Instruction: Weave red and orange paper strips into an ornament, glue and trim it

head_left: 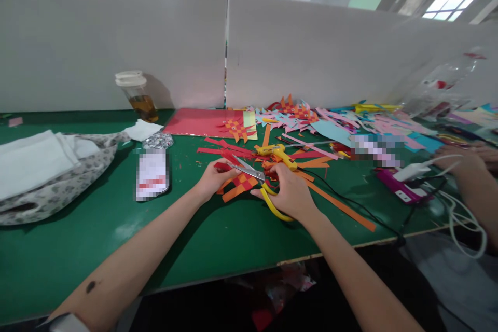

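My right hand (pixel 293 192) is closed around the yellow-handled scissors (pixel 274 205), whose blades point left toward my left hand. A red paper strip (pixel 222 166) is pinched in my left hand (pixel 212 182), with the blades right beside it; whether they touch the paper I cannot tell. Just below the blades, a woven red-and-orange paper piece (pixel 244 183) rests on the table, partly hidden by my hands. Behind my right hand lies a yellow glue gun (pixel 286 156) among red and orange strips. A long orange strip (pixel 346 208) stretches out to the right.
At the back are a red sheet (pixel 198 122), a finished-looking woven fish (pixel 235 128) and heaped pastel strips (pixel 288 120). A tea cup (pixel 142 104), a phone (pixel 152 174) and a patterned cloth bag (pixel 83 166) stand left. Rightward are a purple power strip (pixel 402 187) and another person's arm (pixel 472 181).
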`<state>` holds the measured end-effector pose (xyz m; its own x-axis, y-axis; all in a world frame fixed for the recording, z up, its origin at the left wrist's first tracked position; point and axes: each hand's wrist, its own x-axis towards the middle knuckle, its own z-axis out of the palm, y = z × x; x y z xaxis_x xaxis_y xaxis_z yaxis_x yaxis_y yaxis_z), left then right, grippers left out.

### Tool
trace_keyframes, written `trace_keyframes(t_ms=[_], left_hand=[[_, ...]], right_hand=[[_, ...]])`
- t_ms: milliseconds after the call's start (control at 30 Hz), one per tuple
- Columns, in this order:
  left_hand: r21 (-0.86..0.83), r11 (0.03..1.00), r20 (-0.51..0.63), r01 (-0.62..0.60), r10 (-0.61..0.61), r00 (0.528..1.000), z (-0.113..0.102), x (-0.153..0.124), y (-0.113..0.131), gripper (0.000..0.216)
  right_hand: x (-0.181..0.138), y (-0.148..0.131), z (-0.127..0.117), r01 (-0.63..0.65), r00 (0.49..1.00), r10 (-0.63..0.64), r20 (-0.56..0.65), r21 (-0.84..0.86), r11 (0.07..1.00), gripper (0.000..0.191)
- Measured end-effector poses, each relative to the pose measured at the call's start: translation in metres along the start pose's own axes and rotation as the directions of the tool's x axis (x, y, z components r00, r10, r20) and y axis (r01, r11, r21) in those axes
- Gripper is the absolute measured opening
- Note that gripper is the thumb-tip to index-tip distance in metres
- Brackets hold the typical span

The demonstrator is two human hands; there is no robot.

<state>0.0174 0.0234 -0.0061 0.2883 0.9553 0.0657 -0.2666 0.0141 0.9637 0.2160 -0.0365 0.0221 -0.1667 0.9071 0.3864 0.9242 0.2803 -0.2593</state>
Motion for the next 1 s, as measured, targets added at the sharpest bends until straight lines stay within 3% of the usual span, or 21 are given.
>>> trace_keyframes(t_ms=[367,1000], left_hand=[[-0.038,0.999,-0.007,-0.002,0.001,1.0,0.0051,-0.0005,0.0043,0.026],[0.041,0.999,-0.034,-0.036,0.037,0.999,0.0005,0.0016,-0.003,0.026]], right_hand=[[-0.0001,-0.0025,0.0032,-0.066,0.997,0.066,0.027,-0.009,0.998,0.04],[-0.0002,0.0001,0.0031,-0.04,0.999,0.039,0.024,0.042,0.998,0.04]])
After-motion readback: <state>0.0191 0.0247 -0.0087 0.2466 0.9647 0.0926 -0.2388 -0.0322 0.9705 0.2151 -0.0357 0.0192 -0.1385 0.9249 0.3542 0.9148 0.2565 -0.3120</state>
